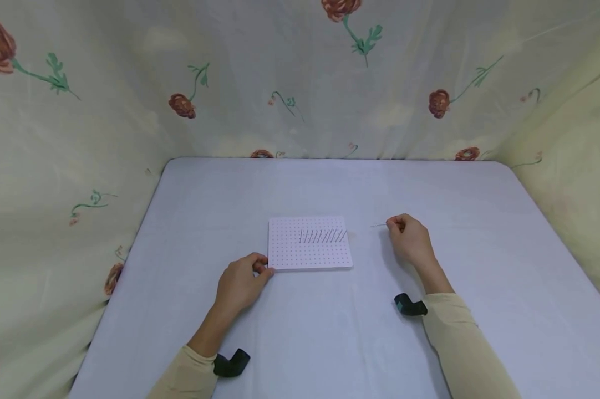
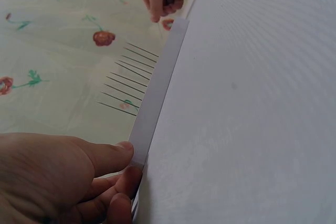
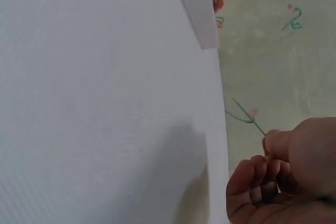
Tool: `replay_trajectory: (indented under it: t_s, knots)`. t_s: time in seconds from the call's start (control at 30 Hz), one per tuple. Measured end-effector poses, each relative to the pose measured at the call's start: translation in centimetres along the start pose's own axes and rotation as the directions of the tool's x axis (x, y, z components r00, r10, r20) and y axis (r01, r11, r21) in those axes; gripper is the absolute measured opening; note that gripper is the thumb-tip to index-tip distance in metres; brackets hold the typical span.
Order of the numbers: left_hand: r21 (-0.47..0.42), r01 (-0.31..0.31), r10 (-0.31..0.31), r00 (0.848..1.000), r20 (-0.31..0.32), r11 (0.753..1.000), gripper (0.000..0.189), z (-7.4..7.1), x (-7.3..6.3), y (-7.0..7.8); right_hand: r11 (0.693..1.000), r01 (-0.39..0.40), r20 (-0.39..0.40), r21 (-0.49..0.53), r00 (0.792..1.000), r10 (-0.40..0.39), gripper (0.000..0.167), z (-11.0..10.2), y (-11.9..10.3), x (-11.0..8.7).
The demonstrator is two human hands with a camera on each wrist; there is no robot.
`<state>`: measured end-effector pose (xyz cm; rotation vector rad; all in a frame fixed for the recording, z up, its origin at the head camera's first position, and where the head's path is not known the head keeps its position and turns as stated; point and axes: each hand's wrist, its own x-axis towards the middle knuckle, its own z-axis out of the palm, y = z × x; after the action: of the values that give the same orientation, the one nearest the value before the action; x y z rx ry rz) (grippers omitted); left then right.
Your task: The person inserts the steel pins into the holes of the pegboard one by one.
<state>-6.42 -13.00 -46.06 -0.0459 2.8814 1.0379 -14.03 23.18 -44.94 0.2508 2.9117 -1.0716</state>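
A white board with rows of small holes (image 1: pixel 290 259) lies flat on the table. A row of several thin dark needles (image 1: pixel 322 236) stands in its upper right part, leaning in the head view. At the board's near left corner, my left hand (image 1: pixel 240 284) holds the edge between thumb and fingers; the left wrist view shows the thumb (image 2: pixel 113 157) against the board's side. To the right of the board and apart from it, my right hand (image 1: pixel 411 239) pinches one thin needle (image 3: pixel 249 118) between thumb and index finger. The needle's free end points left, towards the board.
A white cloth covers the table (image 1: pixel 220 194), which has rounded far corners. Flower-patterned curtain (image 1: pixel 240 66) hangs behind and along both sides. Black wrist camera mounts (image 1: pixel 232 363) sit at both sleeve cuffs, close above the tabletop.
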Motion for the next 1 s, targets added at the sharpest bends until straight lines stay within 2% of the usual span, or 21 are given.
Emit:
replay_trajectory:
  t_s: [0.17,0.37,0.8,1.0]
  knots:
    - [0.003,0.002,-0.002,1.0,0.0,1.0,0.028,0.0,0.0,0.0,0.999,-0.027,-0.003,0.033,1.0,0.027,0.043,0.2,-0.2,-0.1]
    - [0.005,0.0,0.0,1.0,0.0,1.0,0.029,-0.1,0.0,0.0,0.996,-0.011,-0.038,0.092,0.999,0.014,0.034,0.6,-0.4,-0.1]
    - [-0.008,-0.02,0.019,1.0,-0.015,1.0,0.027,-0.1,-0.1,-0.1,0.977,0.079,-0.173,0.199,0.984,-0.044,0.027,1.2,-1.6,-0.5]
    - [-0.005,-0.024,0.024,1.0,-0.018,1.0,0.027,-0.1,0.0,0.0,0.977,0.13,-0.199,0.168,0.975,-0.096,0.023,1.6,-2.3,-0.7]
